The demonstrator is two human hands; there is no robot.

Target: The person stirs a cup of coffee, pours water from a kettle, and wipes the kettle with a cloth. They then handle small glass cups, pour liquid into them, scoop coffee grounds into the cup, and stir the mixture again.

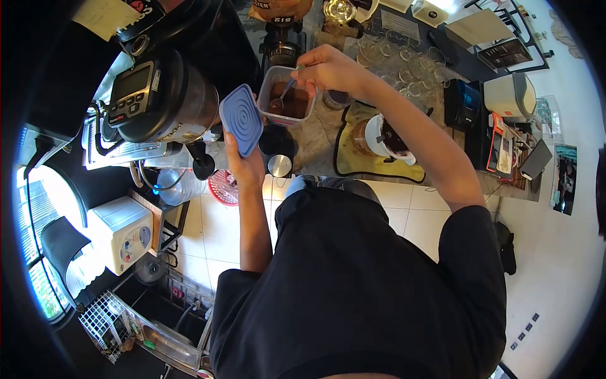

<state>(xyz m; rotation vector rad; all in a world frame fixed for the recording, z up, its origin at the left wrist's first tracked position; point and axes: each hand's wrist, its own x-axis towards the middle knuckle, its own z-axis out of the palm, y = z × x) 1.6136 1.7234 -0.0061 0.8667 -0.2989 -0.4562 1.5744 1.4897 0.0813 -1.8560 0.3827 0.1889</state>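
Observation:
My left hand (245,165) grips a blue lid (242,120) with concentric ridges, tilted up beside a clear plastic container (303,116). Brown powder (295,103) lies inside that container. Between the fingertips of my right hand (319,71) is the handle of a spoon (277,104), its bowl down in the container at the powder. Under my right forearm, a white coffee dripper (377,136) with dark grounds sits over a glass server on a yellow-brown cloth (351,163).
A coffee machine (183,95) stands left of the lid. Several glasses (401,63) crowd the back of the counter. A dark cup (276,140) and a round silver-topped item (279,166) are near the front edge. A card terminal (503,148) lies at far right.

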